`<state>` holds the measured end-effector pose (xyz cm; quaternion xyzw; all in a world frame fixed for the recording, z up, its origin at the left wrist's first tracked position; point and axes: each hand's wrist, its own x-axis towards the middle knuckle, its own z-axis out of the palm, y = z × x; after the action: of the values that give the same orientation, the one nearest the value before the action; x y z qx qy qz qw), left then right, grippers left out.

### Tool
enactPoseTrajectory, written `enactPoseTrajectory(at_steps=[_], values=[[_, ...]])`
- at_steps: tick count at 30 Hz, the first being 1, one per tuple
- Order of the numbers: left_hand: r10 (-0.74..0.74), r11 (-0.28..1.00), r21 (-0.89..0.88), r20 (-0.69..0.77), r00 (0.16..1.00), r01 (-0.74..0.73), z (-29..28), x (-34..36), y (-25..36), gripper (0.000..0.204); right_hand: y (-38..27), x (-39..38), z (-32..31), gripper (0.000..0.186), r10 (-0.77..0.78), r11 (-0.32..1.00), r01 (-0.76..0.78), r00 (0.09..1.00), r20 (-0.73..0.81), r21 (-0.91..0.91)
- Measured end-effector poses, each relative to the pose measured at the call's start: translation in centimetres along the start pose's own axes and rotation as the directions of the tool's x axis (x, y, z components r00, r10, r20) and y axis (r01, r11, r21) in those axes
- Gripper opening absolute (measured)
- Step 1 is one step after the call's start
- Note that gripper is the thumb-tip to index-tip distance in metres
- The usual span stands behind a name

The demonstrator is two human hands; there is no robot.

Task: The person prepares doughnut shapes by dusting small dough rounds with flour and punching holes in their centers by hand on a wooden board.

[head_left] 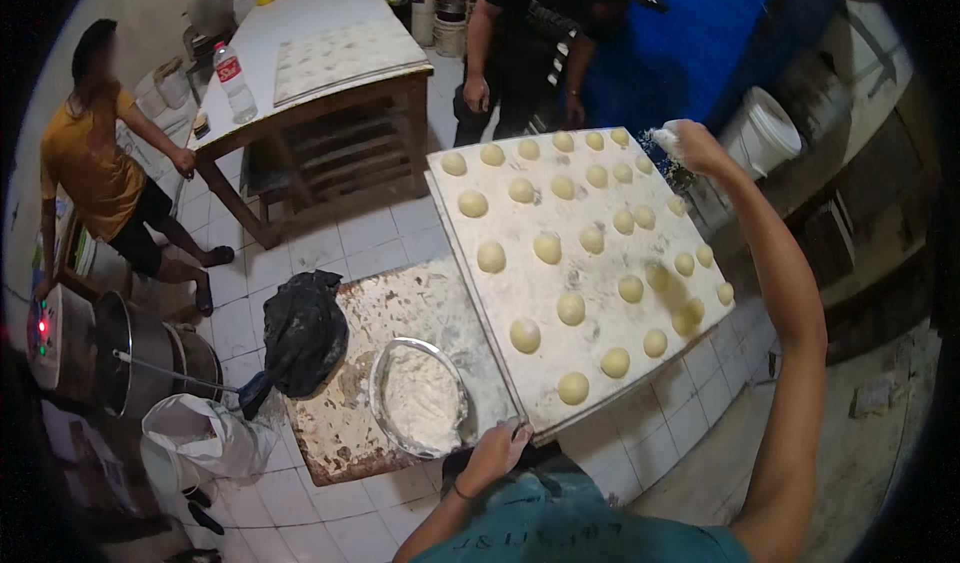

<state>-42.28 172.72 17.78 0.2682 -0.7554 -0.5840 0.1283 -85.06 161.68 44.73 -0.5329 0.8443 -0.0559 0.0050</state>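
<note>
**Rows of dough balls cover a floured board between two bare hands**

Pale, round dough balls sit apart in loose rows across the tilted-looking board, a few at the right nearly touching. The wearer's left hand grips the board's near left corner; the right hand is raised by the far right corner, white powder spraying at its fingertips, though whether it is clenched or loose cannot be told. Just left of the board, a metal bowl of flour stands close to the left hand on a low, worn table, crowding that side. A crumpled black bag lies at the table's far left corner, near a white sack and a large metal pot. A person in black stands just past the board's far edge; another in an orange shirt touches a white-topped table bearing a red-capped bottle and a second board. Pale tiles pave the room, a blue sheet hangs behind, and a white bucket stands beyond the right forearm.
</note>
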Motion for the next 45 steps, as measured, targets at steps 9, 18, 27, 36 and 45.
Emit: enactPoseTrajectory(at_steps=[9, 18, 27, 36, 45], values=[[-0.189, 0.982, -0.055, -0.199, 0.962, 0.182, 2.9, 1.0, 3.6, 0.036, -0.3, -13.8, 9.3, 0.026, -0.15, 0.727, 0.191, 0.981, -0.12, 0.659], [-0.437, 0.892, -0.293, -0.365, 0.822, 0.344, 6.9, -0.3, 4.5, 0.03, 17.5, -18.4, 9.7, 0.014, 0.103, 0.371, -0.161, 0.986, 0.132, 0.915], [-0.393, 0.899, 0.004, -0.436, 0.809, 0.439, 7.0, -0.6, 4.4, 0.033, 13.7, -7.4, 7.8, 0.024, -0.386, 0.752, 0.157, 0.892, 0.235, 0.64], [-0.463, 0.883, -0.434, -0.866, 0.189, 0.178, 5.5, -0.9, -0.1, 0.017, 11.3, 16.9, 10.1, 0.026, -0.446, 0.643, 0.26, 0.892, 0.076, 0.72], [-0.408, 0.908, -0.385, -0.903, 0.135, 0.166, 2.7, 1.1, 0.5, 0.014, 25.6, 14.9, 9.0, 0.014, -0.184, 0.752, 0.161, 0.982, -0.031, 0.639]])
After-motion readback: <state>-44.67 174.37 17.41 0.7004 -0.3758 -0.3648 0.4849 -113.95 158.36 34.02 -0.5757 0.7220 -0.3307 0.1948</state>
